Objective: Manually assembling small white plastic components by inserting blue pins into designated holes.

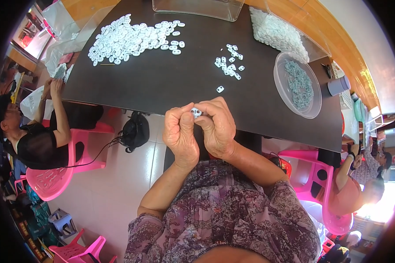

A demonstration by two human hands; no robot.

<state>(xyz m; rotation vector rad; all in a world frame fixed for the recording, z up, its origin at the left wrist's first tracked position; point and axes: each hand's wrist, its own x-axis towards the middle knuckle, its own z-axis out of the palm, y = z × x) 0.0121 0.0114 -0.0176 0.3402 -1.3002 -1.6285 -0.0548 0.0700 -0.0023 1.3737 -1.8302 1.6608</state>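
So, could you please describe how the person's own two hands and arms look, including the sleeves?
The left hand and right hand are bare, without gloves; no watch or bracelet shows. The forearms are uncovered. The short sleeves are purple with a dark and pale print.

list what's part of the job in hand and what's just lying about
Likely the job:
white piece between left hand and right hand
white ovals
small white pieces
grey-blue pieces in round dish

Likely lying about:
black bag
grey stool
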